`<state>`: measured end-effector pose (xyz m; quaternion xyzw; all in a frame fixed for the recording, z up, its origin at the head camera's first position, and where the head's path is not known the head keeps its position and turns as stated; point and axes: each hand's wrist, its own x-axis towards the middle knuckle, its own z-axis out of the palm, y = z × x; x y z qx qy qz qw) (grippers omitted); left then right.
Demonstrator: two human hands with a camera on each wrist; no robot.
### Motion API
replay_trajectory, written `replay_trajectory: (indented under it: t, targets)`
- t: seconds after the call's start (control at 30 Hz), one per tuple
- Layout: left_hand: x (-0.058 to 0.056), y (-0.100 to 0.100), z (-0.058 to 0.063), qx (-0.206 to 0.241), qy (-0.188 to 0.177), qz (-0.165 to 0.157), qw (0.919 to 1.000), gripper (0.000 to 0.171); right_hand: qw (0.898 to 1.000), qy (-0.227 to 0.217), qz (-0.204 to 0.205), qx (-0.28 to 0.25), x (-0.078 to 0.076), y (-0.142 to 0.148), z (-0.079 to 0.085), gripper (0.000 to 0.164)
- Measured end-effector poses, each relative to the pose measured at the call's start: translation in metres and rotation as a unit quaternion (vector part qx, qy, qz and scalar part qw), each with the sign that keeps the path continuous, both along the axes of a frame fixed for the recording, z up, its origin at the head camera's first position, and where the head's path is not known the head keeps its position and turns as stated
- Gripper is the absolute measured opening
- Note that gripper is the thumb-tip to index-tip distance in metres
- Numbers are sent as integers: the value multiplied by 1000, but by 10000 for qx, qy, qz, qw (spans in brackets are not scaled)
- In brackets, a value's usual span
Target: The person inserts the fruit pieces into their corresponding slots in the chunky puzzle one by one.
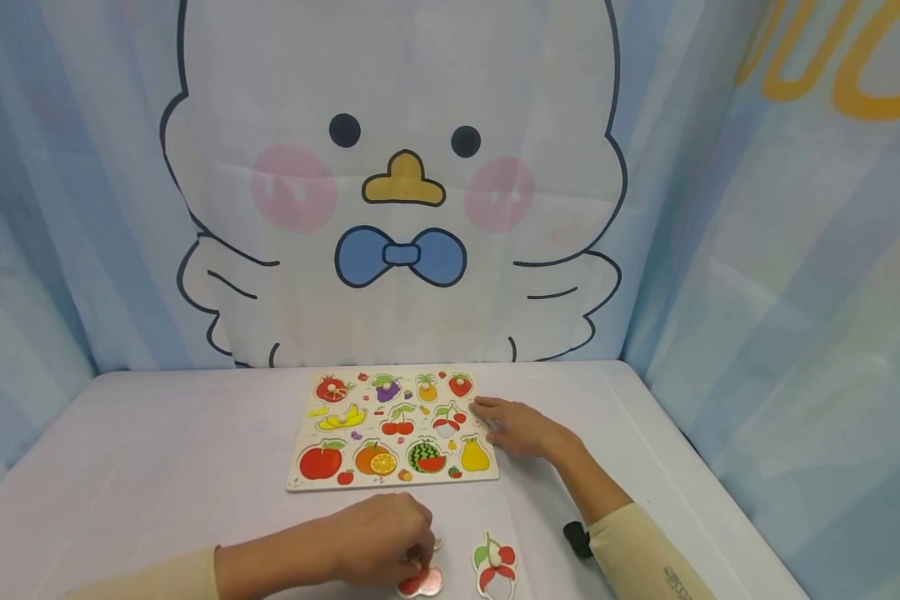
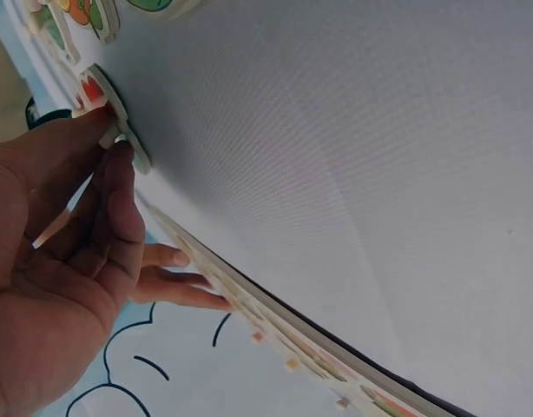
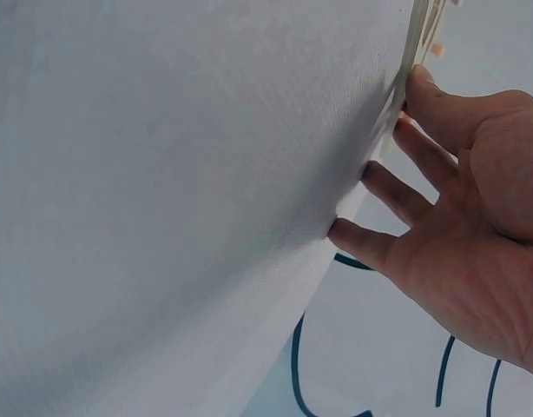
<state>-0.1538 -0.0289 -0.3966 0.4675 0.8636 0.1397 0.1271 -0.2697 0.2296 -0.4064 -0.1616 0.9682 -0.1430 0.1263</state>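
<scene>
My left hand (image 1: 381, 540) pinches a flat cherry puzzle piece (image 1: 424, 583) between thumb and fingertips, low over the front of the white table. In the left wrist view the cherry piece (image 2: 119, 113) stands tilted on edge, partly covered by the fingers. Just right of it lies a second loose piece, a red fruit shape with green leaves (image 1: 506, 573) and a round knob. My right hand (image 1: 521, 427) is at the right edge of the fruit puzzle board (image 1: 487, 477). In the right wrist view its spread fingers (image 3: 397, 191) touch the tabletop, with the thumb at the board's side.
The board bears several fruit pictures, some with knobs, such as the pomegranate (image 1: 332, 388). A small black object (image 1: 577, 540) sits beside the right sleeve. More loose pieces (image 2: 101, 17) show at the top of the left wrist view. Curtains with a cartoon chick (image 1: 405, 317) enclose the table.
</scene>
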Motion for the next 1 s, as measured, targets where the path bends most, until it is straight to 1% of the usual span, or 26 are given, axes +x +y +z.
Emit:
replay_trajectory:
  t: [0.2, 0.4, 0.57, 0.87, 1.0]
  targets:
    - [-4, -1, 5, -18, -107, 297, 9995, 9, 10000, 6, 18, 24, 0, 0, 0, 58]
    - [-13, -5, 8, 117, -167, 488, 9986, 9, 9999, 44, 133, 84, -1, 2, -2, 58]
    - [-22, -9, 8, 163, -137, 605, 9979, 7, 9999, 19, 96, 58, -2, 2, -3, 58]
    - [-40, -17, 7, 270, -68, 766, 9967, 9, 9999, 30, 97, 120, -1, 2, -2, 59]
    - [-50, -20, 8, 356, 63, 853, 9957, 8, 9999, 7, 82, 83, -1, 2, -1, 59]
